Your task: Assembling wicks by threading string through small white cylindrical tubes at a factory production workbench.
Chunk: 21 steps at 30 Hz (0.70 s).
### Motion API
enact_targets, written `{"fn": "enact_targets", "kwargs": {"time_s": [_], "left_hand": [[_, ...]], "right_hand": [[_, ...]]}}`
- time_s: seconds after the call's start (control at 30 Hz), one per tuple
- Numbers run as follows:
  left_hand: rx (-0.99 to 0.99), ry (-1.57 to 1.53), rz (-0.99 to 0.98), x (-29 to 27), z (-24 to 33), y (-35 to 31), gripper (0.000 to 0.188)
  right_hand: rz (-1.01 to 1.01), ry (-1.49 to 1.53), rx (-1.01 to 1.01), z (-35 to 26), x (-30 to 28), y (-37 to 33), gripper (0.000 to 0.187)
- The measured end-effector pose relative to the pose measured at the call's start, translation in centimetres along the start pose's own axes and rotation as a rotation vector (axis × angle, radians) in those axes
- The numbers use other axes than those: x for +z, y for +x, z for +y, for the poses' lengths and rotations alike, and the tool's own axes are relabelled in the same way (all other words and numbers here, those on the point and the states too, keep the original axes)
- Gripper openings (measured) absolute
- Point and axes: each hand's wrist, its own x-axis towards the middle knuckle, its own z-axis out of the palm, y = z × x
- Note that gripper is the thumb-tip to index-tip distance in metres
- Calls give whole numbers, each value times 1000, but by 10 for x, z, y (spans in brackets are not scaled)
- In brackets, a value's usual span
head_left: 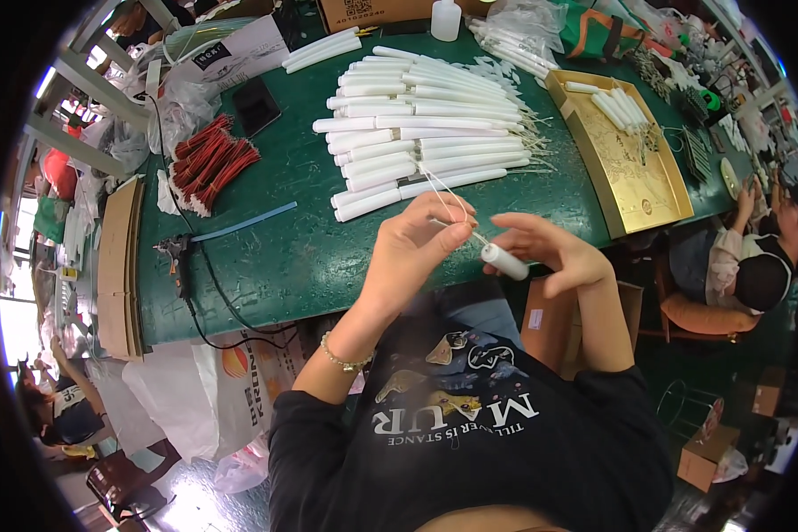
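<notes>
My left hand (426, 238) is closed in a pinch on a thin white cord (448, 197), which loops up above the fingers over the table's front edge. Below and to the right of the pinch, a short white tube (505, 262) tilts at the cord's lower end. Around the tube, my right hand (559, 255) curves with thumb and fingers spread apart. The fingertips come close to the tube; whether they touch it cannot be told. Just beyond the hands lies a wide stack of white tubes (417, 129) with thin wires at their right ends.
On the green table (275, 253) lie bundles of red wires (213, 168), a glue gun (177, 257) with a blue stick, a black phone (255, 106) and a gold box lid (634, 191) holding several tubes. A white bottle (446, 19) stands behind. Another person (762, 266) sits at right.
</notes>
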Motion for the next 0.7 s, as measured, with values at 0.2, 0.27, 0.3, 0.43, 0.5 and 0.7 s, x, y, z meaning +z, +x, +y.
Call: {"fn": "enact_targets", "kwargs": {"time_s": [0.2, 0.27, 0.3, 0.43, 0.5, 0.7], "left_hand": [[47, 162, 26, 8, -13, 2, 10], [52, -94, 84, 10, -12, 5, 10], [53, -93, 85, 9, -12, 6, 10], [41, -217, 283, -3, -2, 11, 15], [90, -283, 371, -13, 0, 11, 19], [160, -422, 516, -28, 11, 15, 21]], "right_hand": [[360, -56, 26, 4, 43, 30, 34], [563, -218, 20, 7, 44, 33, 23], [624, -182, -40, 7, 47, 35, 16], [660, -287, -56, 5, 41, 30, 17], [710, -304, 62, -1, 39, 27, 18], [788, -398, -106, 5, 35, 24, 19]]}}
